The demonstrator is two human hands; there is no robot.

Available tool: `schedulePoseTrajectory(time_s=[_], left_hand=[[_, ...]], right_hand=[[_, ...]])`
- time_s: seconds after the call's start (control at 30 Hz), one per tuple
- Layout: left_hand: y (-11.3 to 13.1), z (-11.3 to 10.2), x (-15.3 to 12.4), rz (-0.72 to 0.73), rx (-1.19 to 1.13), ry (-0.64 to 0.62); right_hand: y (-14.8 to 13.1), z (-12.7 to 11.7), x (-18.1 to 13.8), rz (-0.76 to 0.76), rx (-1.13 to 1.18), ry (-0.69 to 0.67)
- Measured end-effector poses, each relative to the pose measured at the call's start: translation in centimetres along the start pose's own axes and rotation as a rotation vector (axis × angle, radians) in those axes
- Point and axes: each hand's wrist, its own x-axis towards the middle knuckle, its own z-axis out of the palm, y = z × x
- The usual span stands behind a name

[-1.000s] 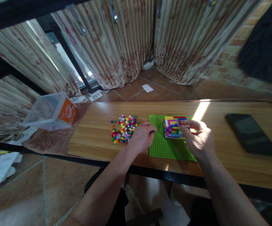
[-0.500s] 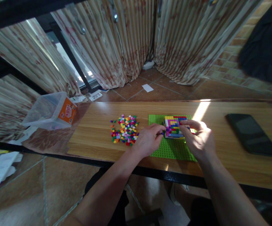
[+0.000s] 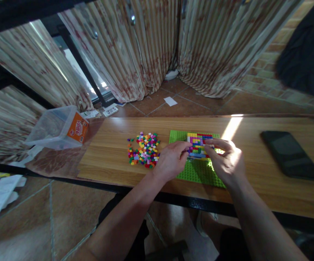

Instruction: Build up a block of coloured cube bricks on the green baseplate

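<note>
A low block of multicoloured toy bricks (image 3: pixel 197 145) sits on a green studded baseplate (image 3: pixel 197 174). My left hand (image 3: pixel 173 157) is at the block's left edge, thumb and index finger pinched together. Whatever small piece may be between those fingertips cannot be made out. On the other side my right hand (image 3: pixel 226 159) has its thumb and fingers closed on the block's right part, hiding that end. Left of the baseplate lies a loose heap of small coloured bricks (image 3: pixel 146 148).
The wooden table (image 3: pixel 108 148) bears a black tablet-like device (image 3: pixel 291 156) at the right. Beyond the table's left end stands a clear plastic bin (image 3: pixel 53 127) with an orange label. Long curtains (image 3: pixel 151 54) hang behind, and a paper slip (image 3: pixel 170 101) lies on the floor.
The block and baseplate have shifted slightly left and turned a little. My right hand has moved slightly left with them, while my left hand stays almost in place.
</note>
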Motion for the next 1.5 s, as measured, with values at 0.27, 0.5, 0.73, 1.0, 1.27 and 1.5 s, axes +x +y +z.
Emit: schedulePoseTrajectory(time_s=[0.27,0.5,0.73,1.0,1.27,1.5], left_hand=[[0.1,0.7,0.0,0.045,0.044,0.070],[0.3,0.9,0.3,0.013,0.041,0.054],[0.3,1.0,0.4,0.029,0.024,0.087],[0.6,1.5,-0.1,-0.048,0.067,0.096],[0.9,1.4,-0.2,-0.141,-0.036,0.110],[1.0,1.6,-0.1,-0.192,-0.111,0.157]], right_hand=[[-0.1,0.0,0.0,-0.006,-0.014,0.002],[0.0,-0.1,0.1,-0.028,-0.016,-0.007],[0.2,0.0,0.1,-0.037,-0.007,-0.009],[0.5,0.0,0.0,-0.042,-0.024,-0.019],[0.3,0.0,0.0,-0.026,0.003,-0.009],[-0.1,-0.1,0.0,-0.038,0.007,-0.018]])
